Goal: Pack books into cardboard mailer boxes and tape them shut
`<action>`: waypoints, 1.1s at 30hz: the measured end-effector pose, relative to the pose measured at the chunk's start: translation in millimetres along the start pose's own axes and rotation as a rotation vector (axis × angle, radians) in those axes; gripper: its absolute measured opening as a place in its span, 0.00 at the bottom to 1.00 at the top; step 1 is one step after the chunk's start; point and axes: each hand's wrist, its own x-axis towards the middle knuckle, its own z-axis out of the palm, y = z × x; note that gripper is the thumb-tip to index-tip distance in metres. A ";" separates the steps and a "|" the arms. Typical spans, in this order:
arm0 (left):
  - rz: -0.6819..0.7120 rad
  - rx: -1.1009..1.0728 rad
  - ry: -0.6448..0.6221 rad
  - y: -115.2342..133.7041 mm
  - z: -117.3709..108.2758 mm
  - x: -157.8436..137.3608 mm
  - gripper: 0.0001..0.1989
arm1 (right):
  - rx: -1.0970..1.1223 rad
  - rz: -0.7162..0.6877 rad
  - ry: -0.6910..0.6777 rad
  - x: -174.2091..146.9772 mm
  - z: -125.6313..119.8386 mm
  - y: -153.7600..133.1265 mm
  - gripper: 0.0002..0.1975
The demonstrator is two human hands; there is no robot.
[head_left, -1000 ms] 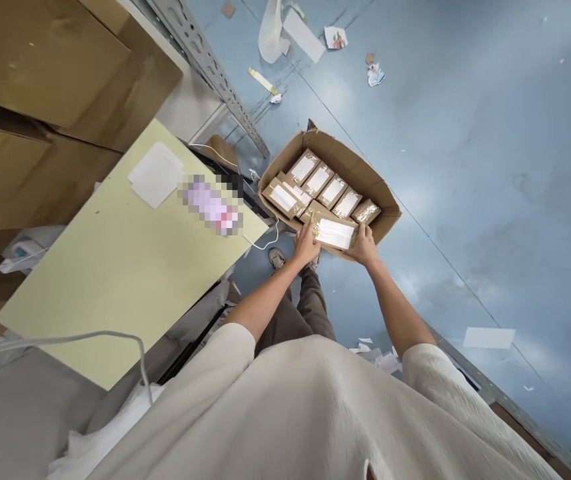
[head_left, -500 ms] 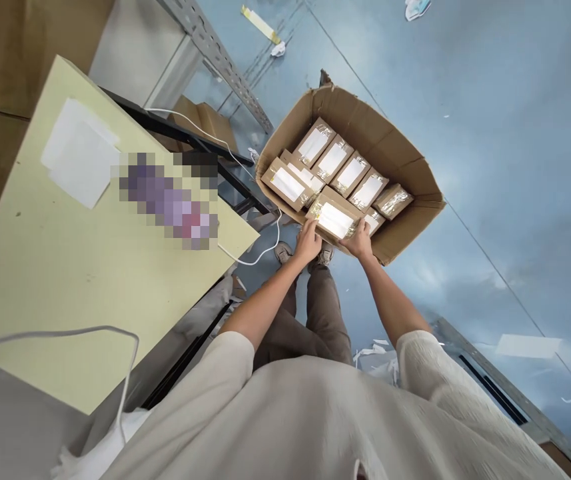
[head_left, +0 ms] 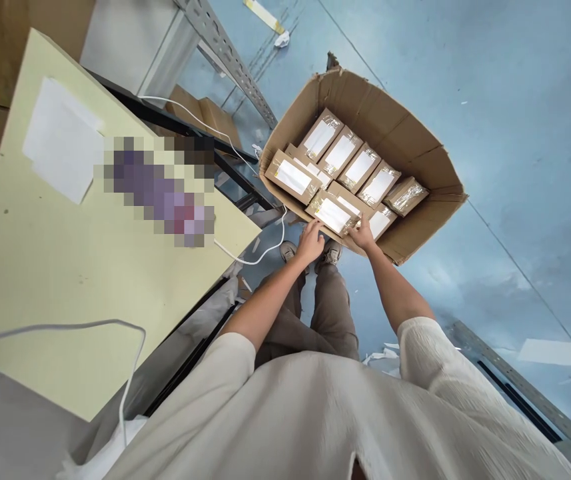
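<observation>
A large open cardboard carton (head_left: 435, 167) stands on the floor in front of my feet, holding several small taped cardboard boxes with white labels. My right hand (head_left: 362, 235) grips the right end of one small cardboard box (head_left: 332, 212) on the carton's near side. At that box's near left edge is my left hand (head_left: 311, 243), its fingers bent against the box beside the carton rim; the fingertips are partly hidden. This box is tilted and lies partly over its neighbours. Another labelled box (head_left: 381, 219) sits just right of my right hand.
A pale yellow table (head_left: 115, 293) stands at left, bearing white paper sheets (head_left: 62, 140), a blurred-out item (head_left: 160, 193) and a white cable (head_left: 55, 327). A perforated metal post (head_left: 230, 60) rises behind it. Paper scraps (head_left: 558, 352) litter the blue floor.
The small box between my hands has gone lower into the carton, and a labelled box behind it now shows more. The view has shifted slightly, moving the carton rightward in the picture.
</observation>
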 end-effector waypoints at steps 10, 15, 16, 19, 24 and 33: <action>0.165 -0.044 -0.126 113.8 -42.9 -67.2 0.28 | 0.118 0.206 0.123 -108.2 -104.0 -85.8 0.48; 0.220 -0.071 -0.117 176.3 -97.7 -109.9 0.28 | 0.199 0.130 0.183 -180.6 -154.7 -152.7 0.36; 0.230 -0.074 -0.113 185.5 -110.6 -118.9 0.28 | 0.220 0.114 0.188 -194.0 -161.8 -166.1 0.35; 0.262 -0.077 -0.087 206.4 -149.1 -146.0 0.27 | 0.278 0.065 0.201 -229.0 -176.6 -206.1 0.33; 0.271 -0.105 -0.031 223.4 -206.8 -184.9 0.27 | 0.298 -0.059 0.180 -263.1 -186.5 -272.5 0.30; 0.176 -0.193 0.398 205.1 -283.4 -242.1 0.24 | 0.141 -0.480 -0.028 -251.1 -194.6 -397.0 0.28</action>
